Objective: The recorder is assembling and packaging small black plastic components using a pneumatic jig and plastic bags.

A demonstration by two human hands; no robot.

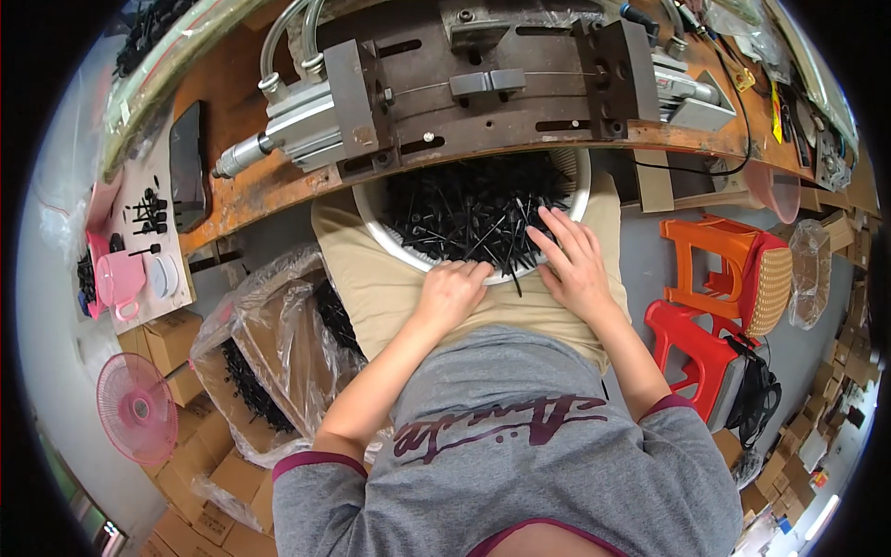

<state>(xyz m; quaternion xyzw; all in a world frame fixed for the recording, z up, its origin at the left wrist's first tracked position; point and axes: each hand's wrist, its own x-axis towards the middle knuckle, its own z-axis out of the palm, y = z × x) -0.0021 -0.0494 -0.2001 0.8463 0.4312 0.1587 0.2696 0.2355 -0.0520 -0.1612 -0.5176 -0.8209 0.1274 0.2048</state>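
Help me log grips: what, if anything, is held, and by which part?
Cannot tell for the left hand: curled fingers hide any grip at the white tub rim. The right hand shows no clear hold, fingers spread over black pieces.

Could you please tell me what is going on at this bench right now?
A person in a grey shirt has both hands at a white tub of thin black parts at their lap, below the bench edge. The left hand is curled at the near rim; whether it grips a part is hidden. The right hand has its fingers spread over the parts at the tub's right side. Neither hand touches the metal fixture on the bench.
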